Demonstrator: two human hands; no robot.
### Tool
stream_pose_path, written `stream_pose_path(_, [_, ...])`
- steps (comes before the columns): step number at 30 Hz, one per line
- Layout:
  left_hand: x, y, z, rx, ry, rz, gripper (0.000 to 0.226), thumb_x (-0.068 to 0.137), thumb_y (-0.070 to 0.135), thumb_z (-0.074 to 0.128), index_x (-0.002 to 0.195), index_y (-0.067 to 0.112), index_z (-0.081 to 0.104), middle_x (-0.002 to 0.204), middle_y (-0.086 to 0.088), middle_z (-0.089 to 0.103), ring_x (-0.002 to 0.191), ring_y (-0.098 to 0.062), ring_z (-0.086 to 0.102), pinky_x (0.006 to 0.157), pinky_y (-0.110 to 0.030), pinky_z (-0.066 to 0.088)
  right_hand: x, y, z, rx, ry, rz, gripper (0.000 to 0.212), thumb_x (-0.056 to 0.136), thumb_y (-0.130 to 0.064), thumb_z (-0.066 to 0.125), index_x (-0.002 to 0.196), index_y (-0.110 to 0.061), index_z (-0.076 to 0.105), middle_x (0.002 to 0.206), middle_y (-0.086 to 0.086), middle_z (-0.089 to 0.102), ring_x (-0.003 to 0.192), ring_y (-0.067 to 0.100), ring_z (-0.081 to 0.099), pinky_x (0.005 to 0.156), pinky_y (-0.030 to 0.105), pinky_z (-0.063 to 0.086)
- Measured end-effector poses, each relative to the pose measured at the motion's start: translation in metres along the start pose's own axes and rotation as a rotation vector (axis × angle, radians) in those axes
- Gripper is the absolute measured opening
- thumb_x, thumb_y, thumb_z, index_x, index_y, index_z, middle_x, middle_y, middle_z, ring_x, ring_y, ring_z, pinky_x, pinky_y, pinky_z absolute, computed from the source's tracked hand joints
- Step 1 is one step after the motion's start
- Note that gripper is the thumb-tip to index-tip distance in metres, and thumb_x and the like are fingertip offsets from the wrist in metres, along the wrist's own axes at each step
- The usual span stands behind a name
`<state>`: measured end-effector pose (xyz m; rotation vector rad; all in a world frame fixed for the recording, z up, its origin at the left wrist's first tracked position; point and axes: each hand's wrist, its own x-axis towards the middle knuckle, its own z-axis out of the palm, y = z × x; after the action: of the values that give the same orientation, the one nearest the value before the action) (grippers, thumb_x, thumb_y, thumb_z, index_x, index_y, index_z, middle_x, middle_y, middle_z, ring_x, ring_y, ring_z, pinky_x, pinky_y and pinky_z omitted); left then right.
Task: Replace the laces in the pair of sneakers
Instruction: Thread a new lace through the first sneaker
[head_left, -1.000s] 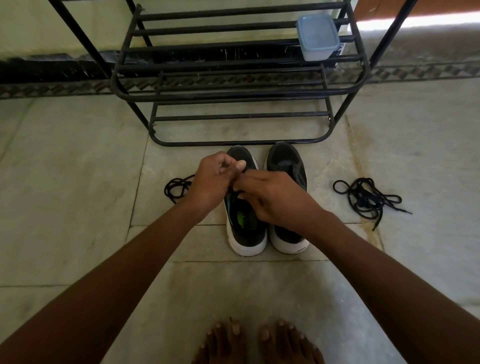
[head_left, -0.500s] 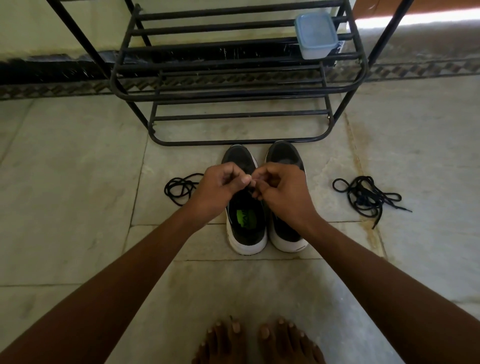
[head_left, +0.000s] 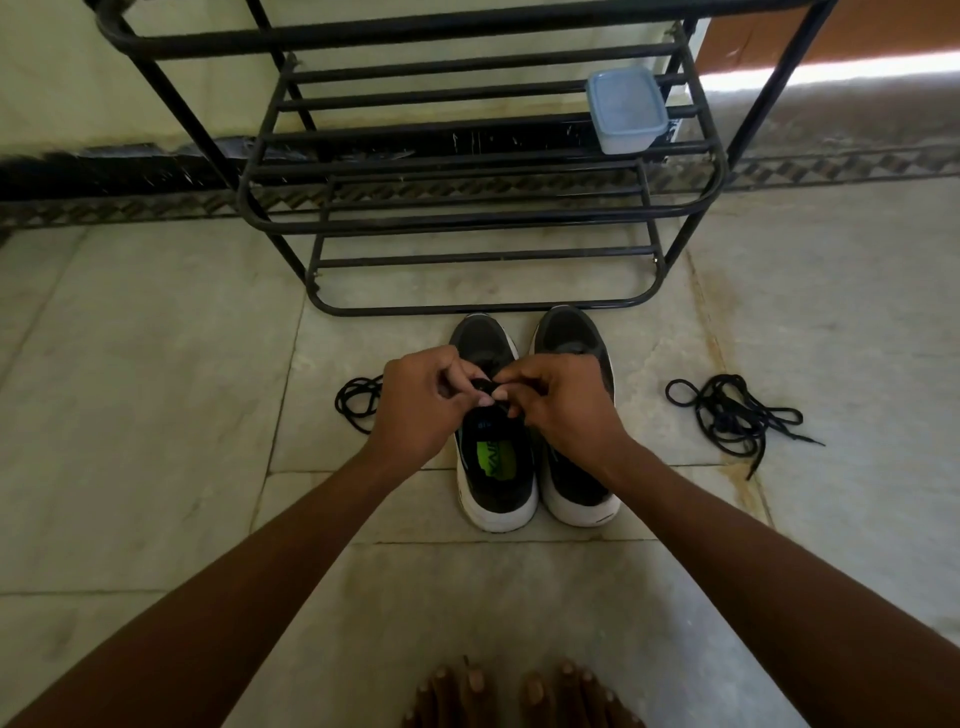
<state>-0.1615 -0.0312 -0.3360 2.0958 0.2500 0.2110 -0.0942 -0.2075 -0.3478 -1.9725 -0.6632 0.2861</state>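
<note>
Centre frame: left hand (head_left: 421, 410) and right hand (head_left: 563, 402) meet fingertip to fingertip, both pinching a black lace (head_left: 483, 385) over the left sneaker (head_left: 493, 467) — right sneaker (head_left: 576, 478) touching beside it. Loose laces lie mid-left (head_left: 356, 402) and mid-right (head_left: 732, 410) on the floor.

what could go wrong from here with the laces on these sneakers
1. Both hands, left hand and right hand, pinch the lace over the left sneaker at the fingertips; it may slip out.
2. The lace bundle on the right looks tangled and may knot when pulled.
3. The other coil lies partly hidden behind the left wrist and could get dragged.
</note>
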Motion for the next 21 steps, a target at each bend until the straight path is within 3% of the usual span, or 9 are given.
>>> stream_pose_path(4, [-0.001,-0.004,-0.001,0.033,0.029,0.04,0.034,0.071,0.002,0.089,0.065,0.022,0.063,0.084,0.004,0.076,0.081,-0.008,0.074,0.071,-0.036,0.062,0.003,0.002,0.0,0.021,-0.035,-0.01,0.012,0.094,-0.013,0.069,0.102,-0.014,0.078,0.083,0.002,0.076,0.066,0.012,0.071,0.064,0.024,0.06])
stream_pose_path(7, [0.001,-0.004,-0.002,0.058,-0.003,0.051,0.031,0.07,0.005,0.09,0.069,0.022,0.064,0.085,0.006,0.076,0.081,-0.005,0.073,0.064,-0.021,0.053,0.004,0.001,0.003,-0.024,-0.006,-0.061,0.009,0.092,-0.015,0.072,0.098,-0.014,0.079,0.081,-0.001,0.075,0.066,0.008,0.069,0.064,0.022,0.059])
stream_pose_path(10, [0.003,-0.001,-0.005,-0.003,-0.062,-0.023,0.032,0.072,0.007,0.089,0.09,0.022,0.067,0.087,0.006,0.078,0.078,-0.009,0.074,0.066,-0.02,0.055,0.004,0.001,0.006,-0.157,0.044,-0.116,0.008,0.091,-0.018,0.072,0.094,-0.015,0.078,0.082,0.0,0.073,0.07,0.009,0.064,0.069,0.027,0.055])
stream_pose_path(13, [0.005,0.0,-0.006,-0.085,-0.068,-0.125,0.024,0.089,0.008,0.075,0.108,0.02,0.067,0.086,0.006,0.079,0.076,-0.012,0.075,0.063,-0.023,0.056,0.003,0.001,0.009,-0.243,0.066,-0.153,0.008,0.092,-0.018,0.07,0.092,-0.013,0.075,0.079,0.002,0.068,0.069,0.011,0.056,0.069,0.027,0.049])
stream_pose_path(16, [0.007,-0.004,-0.004,-0.144,-0.087,-0.184,0.023,0.096,0.001,0.063,0.099,0.022,0.072,0.083,0.004,0.078,0.071,-0.013,0.073,0.056,-0.028,0.051,0.002,0.0,0.013,-0.255,0.104,-0.182,0.01,0.092,-0.015,0.07,0.099,-0.01,0.076,0.08,0.004,0.069,0.07,0.01,0.055,0.069,0.02,0.045])
stream_pose_path(21, [0.009,-0.006,-0.002,-0.205,-0.138,-0.252,0.025,0.092,-0.006,0.066,0.096,0.018,0.072,0.081,-0.002,0.078,0.07,-0.011,0.071,0.057,-0.024,0.051,0.004,-0.002,0.017,-0.267,0.1,-0.188,0.016,0.092,-0.012,0.069,0.106,-0.008,0.075,0.085,0.007,0.069,0.075,0.014,0.058,0.071,0.025,0.049])
